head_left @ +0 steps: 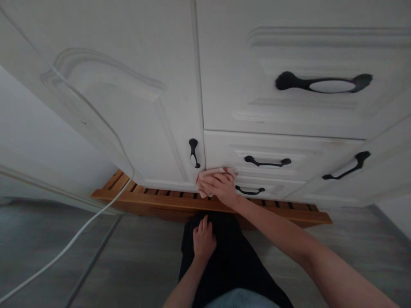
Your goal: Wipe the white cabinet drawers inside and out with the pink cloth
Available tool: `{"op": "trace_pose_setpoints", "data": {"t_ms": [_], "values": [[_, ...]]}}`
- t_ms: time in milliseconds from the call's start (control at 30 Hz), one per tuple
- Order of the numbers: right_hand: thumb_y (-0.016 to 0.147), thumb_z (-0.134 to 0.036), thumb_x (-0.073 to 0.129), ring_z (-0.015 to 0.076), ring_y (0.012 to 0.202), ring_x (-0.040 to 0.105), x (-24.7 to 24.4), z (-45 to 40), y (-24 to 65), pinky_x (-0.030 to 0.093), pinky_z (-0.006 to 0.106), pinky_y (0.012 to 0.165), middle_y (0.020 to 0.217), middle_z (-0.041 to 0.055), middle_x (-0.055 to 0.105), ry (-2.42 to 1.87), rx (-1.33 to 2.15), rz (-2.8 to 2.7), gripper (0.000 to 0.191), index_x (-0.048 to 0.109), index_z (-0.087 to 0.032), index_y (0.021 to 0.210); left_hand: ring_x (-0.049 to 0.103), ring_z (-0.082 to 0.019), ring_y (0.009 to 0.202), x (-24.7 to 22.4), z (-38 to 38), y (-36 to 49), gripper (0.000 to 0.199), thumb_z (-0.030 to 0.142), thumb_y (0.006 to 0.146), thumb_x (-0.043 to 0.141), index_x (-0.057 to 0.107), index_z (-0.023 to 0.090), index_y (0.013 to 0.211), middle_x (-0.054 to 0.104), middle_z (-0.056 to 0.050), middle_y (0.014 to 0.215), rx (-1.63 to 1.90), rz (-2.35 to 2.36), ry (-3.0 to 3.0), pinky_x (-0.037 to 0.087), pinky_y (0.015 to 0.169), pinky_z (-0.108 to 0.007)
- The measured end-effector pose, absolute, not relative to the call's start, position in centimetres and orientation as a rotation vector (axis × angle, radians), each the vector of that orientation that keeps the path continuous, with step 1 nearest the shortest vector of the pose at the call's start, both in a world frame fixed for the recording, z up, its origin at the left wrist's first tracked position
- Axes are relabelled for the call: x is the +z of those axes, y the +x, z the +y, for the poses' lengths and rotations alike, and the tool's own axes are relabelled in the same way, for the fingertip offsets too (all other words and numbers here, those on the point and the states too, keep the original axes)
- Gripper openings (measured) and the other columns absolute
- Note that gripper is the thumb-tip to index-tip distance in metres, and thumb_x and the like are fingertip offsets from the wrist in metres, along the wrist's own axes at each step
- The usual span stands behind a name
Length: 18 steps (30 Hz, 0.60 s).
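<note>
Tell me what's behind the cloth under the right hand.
White cabinet front shows around the cloth, and the seam beside the door runs down to the cloth's upper edge. The cloth and right hand cover the patch behind, so any marks there cannot be seen.

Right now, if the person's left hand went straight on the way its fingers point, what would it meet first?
Probably the front edge of the slatted wooden ledge, just beyond the dark trousers under the left hand. Depth is unclear, so it might pass above that edge.
</note>
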State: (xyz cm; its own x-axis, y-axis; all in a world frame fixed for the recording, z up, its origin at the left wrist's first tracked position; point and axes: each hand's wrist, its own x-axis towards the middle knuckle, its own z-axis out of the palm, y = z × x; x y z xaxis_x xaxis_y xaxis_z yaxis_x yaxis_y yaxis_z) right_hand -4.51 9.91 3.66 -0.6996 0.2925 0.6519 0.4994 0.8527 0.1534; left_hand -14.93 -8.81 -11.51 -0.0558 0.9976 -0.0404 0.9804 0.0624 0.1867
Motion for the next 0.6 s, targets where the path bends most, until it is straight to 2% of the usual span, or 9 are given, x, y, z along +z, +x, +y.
{"op": "trace_pose_setpoints", "data": {"t_ms": [133,333,467,600], "values": [[0.104,-0.029,0.048,0.0142,0.113,0.057,4.3,11.0,-3.8,0.040,0.033,0.086,0.136,-0.0061,0.066,-0.411,-0.541,-2.480,0.023,0.067,-0.030,0.118,0.045,-0.028,0.135,-11.6,-8.7,-14.9,0.041,0.017,0.081,0.055,0.063,0.018,0.121,0.046,-0.013,0.153,0.136,2.170,2.067,0.042,0.100,-0.042],[0.101,-0.021,0.053,0.0122,0.118,0.060,3.9,11.5,4.2,0.044,0.028,0.090,0.132,-0.0019,0.069,-0.356,-0.414,-2.715,0.029,0.063,-0.027,0.127,0.045,-0.028,0.134,-11.1,-9.1,-15.4,0.036,0.021,0.087,0.051,0.063,0.019,0.121,0.051,-0.012,0.148,0.060,2.177,2.097,0.043,0.099,-0.044],[0.102,-0.016,0.048,0.0107,0.117,0.060,5.3,11.4,13.1,0.042,0.028,0.096,0.134,-0.0058,0.068,-0.579,-0.306,-2.804,0.040,0.058,-0.032,0.137,0.046,-0.027,0.133,-10.9,-9.3,-15.3,0.035,0.019,0.089,0.048,0.064,0.020,0.121,0.053,-0.011,0.147,0.042,2.179,2.101,0.042,0.100,-0.044],[0.097,-0.013,0.055,0.0126,0.116,0.060,5.7,10.4,20.7,0.041,0.031,0.098,0.129,-0.0044,0.071,-0.885,-0.191,-2.808,0.046,0.061,-0.039,0.135,0.046,-0.027,0.134,-10.8,-9.4,-15.1,0.037,0.019,0.089,0.048,0.064,0.020,0.122,0.053,-0.011,0.146,0.028,2.171,2.110,0.041,0.101,-0.043]]}}
